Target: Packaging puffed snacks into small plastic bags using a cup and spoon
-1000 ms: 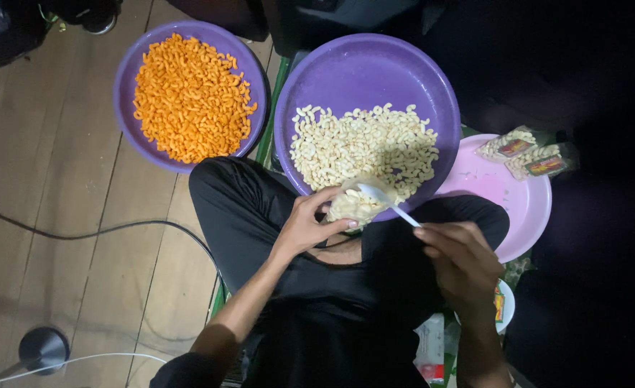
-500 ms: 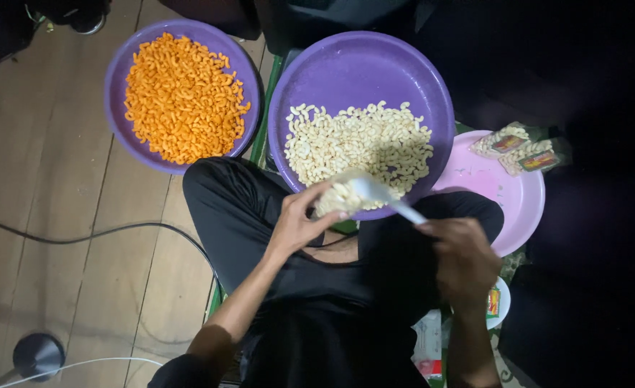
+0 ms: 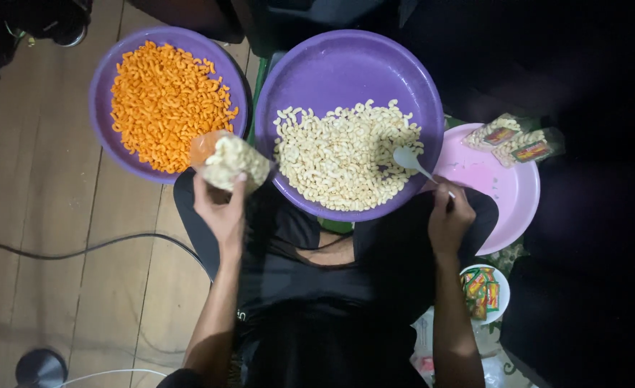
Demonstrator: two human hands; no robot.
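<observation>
Small clear bag (image 3: pixel 233 162) of pale snack, held up in left hand (image 3: pixel 220 208) beside the orange basin. Two filled clear packets (image 3: pixel 515 141) with red-and-yellow labels, lying on pink basin's (image 3: pixel 504 194) far rim. Small red, yellow and green sachets (image 3: pixel 481 292) heaped in white bowl (image 3: pixel 503 282), lower right.

glossy plastic basins (image 3: pixel 346 65), clear plastic bag (image 3: pixel 231 162), matt wooden floor (image 3: pixel 37 201).

Clear bag (image 3: pixel 233 162) of pale macaroni, upright, over orange bowl's rim; white spoon (image 3: pixel 412 162) tilted in pale macaroni.
</observation>
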